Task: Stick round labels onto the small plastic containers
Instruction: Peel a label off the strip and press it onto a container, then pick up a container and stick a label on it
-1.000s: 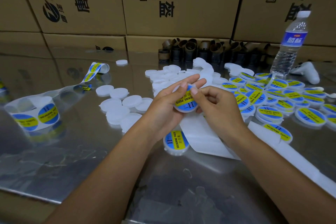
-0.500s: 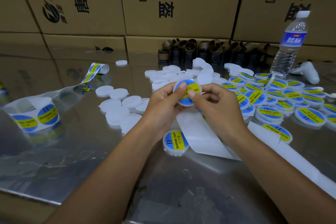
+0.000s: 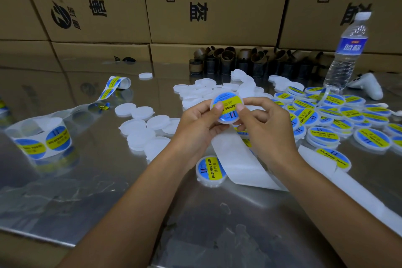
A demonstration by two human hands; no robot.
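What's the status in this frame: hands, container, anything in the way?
Left hand and right hand both pinch one container, pressing its round label. Labelled containers piled right, blank ones left. Nothing in the way.

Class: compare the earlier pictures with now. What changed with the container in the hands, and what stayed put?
The held container, gripped by left hand and right hand throughout, rose slightly and tilted towards the camera; the left fingers lying across its label drew back, and both thumbs now press it. The lone labelled container on the table, label roll and water bottle stayed put.
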